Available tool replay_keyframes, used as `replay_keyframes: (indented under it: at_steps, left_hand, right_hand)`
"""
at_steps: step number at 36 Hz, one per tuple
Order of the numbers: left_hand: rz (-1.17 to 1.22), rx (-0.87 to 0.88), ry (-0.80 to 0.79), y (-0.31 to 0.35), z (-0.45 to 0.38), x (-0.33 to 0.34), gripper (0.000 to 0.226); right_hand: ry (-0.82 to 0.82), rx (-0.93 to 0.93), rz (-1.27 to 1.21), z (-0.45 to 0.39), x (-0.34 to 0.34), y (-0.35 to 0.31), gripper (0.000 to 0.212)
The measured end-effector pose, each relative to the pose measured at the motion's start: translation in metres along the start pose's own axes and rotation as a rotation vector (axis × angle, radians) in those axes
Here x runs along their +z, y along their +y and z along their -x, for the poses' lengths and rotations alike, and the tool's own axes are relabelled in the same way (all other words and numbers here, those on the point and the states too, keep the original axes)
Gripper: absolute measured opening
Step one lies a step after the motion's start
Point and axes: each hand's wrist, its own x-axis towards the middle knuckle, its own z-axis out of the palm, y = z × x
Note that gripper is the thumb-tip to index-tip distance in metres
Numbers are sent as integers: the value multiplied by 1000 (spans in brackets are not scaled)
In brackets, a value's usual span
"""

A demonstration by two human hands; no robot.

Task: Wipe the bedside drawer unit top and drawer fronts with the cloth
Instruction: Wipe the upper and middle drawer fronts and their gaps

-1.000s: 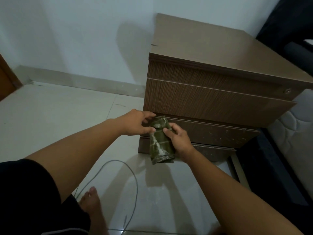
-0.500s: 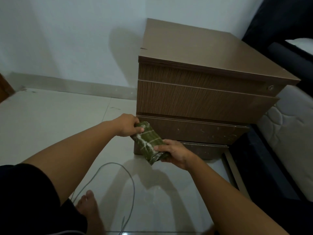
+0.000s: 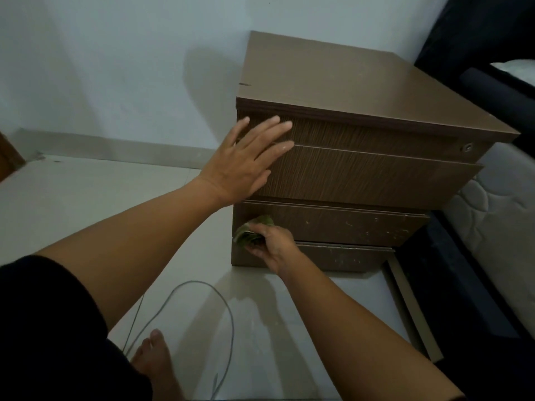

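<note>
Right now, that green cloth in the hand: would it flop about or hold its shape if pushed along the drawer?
Probably floppy: the green cloth sits bunched and creased inside the right hand. It looks light, since a few fingers hold it. Pressed on the lower drawer front, it would likely flatten and drag rather than slide stiffly.

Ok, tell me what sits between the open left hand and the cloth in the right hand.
In the head view, only drawer front: the left hand is spread over the upper drawers, the right hand holds the cloth at the lower drawer. Nothing else lies between.

left hand (image 3: 241, 166) splayed flat, right hand (image 3: 273, 244) clenched
</note>
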Motion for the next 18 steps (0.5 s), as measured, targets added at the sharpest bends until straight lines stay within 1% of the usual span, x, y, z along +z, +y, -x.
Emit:
replay_keyframes:
  at_steps: [4,7,9,13,18]
  left_hand:
    - [-186,-35,-26,-4,-16,-1,85]
    - [-303,-38,-35,-5,-22,3,100]
    - [-340,-39,-34,-5,-23,8,108]
    - [-261,-37,-40,-5,-23,17,112]
    - [-294,-23,-25,-6,-24,19,110]
  right_hand:
    - [53,-22,29,-7,22,1,52]
    - [71,-23,96,-13,32,2,46]
    - [106,-21,121,-18,36,1,43]
    - [130,-28,125,-21,38,-2,43]
    - [159,-40,105,-23,36,-3,44]
